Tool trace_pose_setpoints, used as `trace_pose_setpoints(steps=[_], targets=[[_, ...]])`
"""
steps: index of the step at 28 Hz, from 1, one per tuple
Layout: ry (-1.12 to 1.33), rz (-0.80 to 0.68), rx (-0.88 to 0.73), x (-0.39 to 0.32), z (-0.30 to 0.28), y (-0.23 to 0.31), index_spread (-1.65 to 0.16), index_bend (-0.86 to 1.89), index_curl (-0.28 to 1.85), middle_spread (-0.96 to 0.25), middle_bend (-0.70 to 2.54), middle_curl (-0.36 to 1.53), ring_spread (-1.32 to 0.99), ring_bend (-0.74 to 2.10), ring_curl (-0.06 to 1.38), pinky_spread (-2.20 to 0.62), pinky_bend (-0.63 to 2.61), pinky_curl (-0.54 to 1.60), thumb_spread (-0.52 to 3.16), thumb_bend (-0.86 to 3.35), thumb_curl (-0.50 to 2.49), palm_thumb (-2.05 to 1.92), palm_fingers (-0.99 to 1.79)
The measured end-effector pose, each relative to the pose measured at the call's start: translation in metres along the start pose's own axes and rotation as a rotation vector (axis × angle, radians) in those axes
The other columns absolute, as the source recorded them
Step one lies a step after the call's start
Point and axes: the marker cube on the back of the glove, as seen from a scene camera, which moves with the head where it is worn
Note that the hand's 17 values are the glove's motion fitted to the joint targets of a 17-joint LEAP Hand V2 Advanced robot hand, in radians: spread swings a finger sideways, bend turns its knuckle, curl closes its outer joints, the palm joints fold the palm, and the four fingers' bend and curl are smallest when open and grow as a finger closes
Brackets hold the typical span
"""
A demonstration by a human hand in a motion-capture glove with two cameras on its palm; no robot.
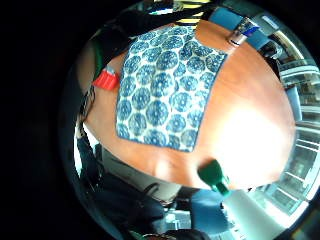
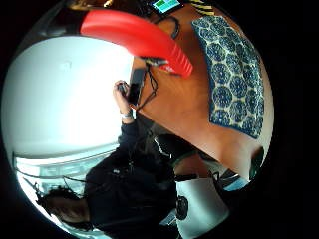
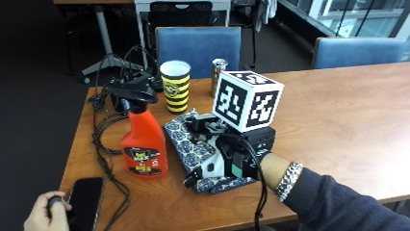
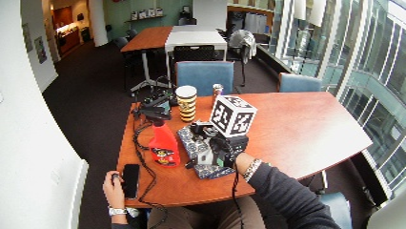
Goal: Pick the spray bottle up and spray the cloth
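We see a yellow-and-black striped cup (image 3: 175, 85) and a metal can (image 3: 219, 76) near the table's (image 3: 346, 106) far edge, a black phone (image 3: 83, 196) at its near left corner, cables (image 3: 102, 137) along the left edge.

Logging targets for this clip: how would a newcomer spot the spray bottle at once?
Start at the wooden table and go to its end strewn with black cables. The spray bottle stands upright there, beside the blue patterned cloth. It is the only red thing, with a black trigger head, unlike the yellow-and-black striped cup behind it.

Glossy red plastic spray bottle (image 3: 143, 144); matt patterned cloth (image 1: 165, 85); smooth wood table (image 3: 346, 106); can (image 3: 219, 76) probably metal.
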Motion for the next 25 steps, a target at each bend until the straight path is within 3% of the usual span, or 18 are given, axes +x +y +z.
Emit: trace_pose_setpoints(steps=[14,25], targets=[[0.15,-0.251,0.048,-0.06,-0.013,0.079,-0.38,0.15,0.29,-0.02,0.18,0.33,0.0,0.31,0.32,0.24,0.49,0.37,0.9,-0.04,0.43,0.53,0.21],[0.206,-0.318,0.053,-0.078,-0.016,0.096,-0.4,0.18,0.3,-0.02,0.19,0.33,0.0,0.27,0.3,0.24,0.43,0.35,0.92,-0.03,0.4,0.52,0.27]])
